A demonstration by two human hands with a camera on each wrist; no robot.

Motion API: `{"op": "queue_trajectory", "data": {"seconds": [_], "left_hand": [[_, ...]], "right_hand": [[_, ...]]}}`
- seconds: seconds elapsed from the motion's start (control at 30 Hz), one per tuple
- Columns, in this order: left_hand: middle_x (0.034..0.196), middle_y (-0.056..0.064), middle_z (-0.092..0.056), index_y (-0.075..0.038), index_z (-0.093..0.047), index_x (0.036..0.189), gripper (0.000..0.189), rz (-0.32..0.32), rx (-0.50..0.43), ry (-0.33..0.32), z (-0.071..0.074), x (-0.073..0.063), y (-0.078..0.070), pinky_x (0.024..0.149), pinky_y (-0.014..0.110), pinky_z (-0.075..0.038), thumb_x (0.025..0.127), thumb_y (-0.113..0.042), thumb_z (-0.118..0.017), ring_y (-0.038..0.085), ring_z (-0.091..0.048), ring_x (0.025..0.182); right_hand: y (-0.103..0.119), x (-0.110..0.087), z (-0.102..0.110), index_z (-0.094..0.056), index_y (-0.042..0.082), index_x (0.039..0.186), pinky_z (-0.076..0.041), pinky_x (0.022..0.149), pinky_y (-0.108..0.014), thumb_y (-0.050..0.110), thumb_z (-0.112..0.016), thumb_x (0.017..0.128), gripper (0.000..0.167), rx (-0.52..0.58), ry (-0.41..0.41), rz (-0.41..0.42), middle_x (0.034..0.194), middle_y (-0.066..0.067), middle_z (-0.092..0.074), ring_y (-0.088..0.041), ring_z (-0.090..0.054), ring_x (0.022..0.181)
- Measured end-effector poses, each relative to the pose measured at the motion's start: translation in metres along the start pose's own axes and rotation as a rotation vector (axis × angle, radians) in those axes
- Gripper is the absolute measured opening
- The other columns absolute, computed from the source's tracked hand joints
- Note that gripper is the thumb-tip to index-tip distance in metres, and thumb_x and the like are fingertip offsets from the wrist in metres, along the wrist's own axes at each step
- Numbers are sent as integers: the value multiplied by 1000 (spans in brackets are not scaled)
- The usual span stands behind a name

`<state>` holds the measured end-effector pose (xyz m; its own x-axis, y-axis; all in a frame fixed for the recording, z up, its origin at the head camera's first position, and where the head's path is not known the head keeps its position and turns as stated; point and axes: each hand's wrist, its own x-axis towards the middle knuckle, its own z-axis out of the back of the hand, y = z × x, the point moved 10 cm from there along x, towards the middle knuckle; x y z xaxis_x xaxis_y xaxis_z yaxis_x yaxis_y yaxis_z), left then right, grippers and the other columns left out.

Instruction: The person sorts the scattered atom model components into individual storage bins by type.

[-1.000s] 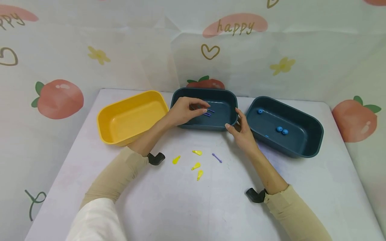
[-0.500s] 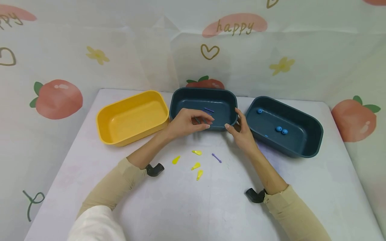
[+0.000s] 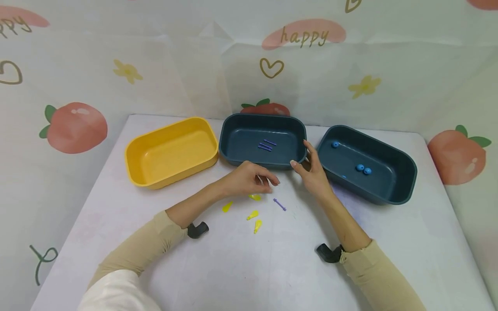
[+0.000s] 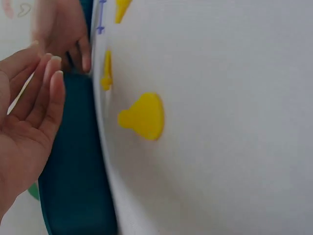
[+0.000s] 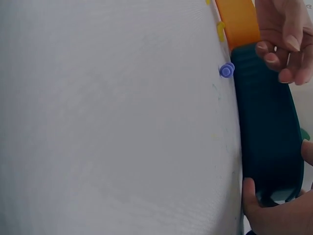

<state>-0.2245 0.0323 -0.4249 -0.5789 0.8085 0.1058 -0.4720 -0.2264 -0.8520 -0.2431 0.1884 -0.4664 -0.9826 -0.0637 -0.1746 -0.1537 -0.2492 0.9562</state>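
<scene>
In the head view, my left hand (image 3: pixel 246 180) hovers over the table just in front of the middle dark blue bin (image 3: pixel 237 147). Its fingers are loosely bent and nothing shows between them. Several thin purple sticks (image 3: pixel 266 147) lie in that bin. With thumb and fingers, my right hand (image 3: pixel 314 175) grips the bin's front right corner. One purple stick (image 3: pixel 279 204) lies on the table, right of my left fingertips. Several small yellow teardrop-shaped pieces (image 3: pixel 253 214) are scattered nearby, one partly covered by the left hand. The left wrist view shows a yellow piece (image 4: pixel 146 116) close up.
A yellow bin (image 3: pixel 171 151) stands at the left. Another dark blue bin (image 3: pixel 389 172), with blue beads (image 3: pixel 360 167) inside, stands at the right, close to my right hand. A printed cloth wall (image 3: pixel 175 56) rises behind the white table (image 3: pixel 253 272).
My left hand has come out of the middle bin, back toward me and down over the table. The purple sticks inside are now uncovered. My right hand stays at the bin corner.
</scene>
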Motion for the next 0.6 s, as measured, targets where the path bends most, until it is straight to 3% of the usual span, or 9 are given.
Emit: {"op": "queue_trajectory", "data": {"seconds": [0.37, 0.6], "left_hand": [[99, -2, -74, -10, -75, 113, 29, 102, 78, 145, -30, -1, 16, 72, 23, -52, 84, -11, -80, 3, -62, 82], [99, -9, -72, -13, -75, 111, 28, 117, 104, 147, -39, 0, 26, 73, 22, -51, 84, -9, -80, 2, -61, 84]], "right_hand": [[-3, 0, 0, -14, 36, 158, -30, 115, -51, 37, -61, 99, 76, -27, -2, -7, 164, -14, -14, -32, -30, 146], [-2, 1, 1, -14, 35, 159, -30, 115, -51, 37, -61, 99, 76, -48, -4, 2, 164, -15, -13, -33, -30, 146]]}}
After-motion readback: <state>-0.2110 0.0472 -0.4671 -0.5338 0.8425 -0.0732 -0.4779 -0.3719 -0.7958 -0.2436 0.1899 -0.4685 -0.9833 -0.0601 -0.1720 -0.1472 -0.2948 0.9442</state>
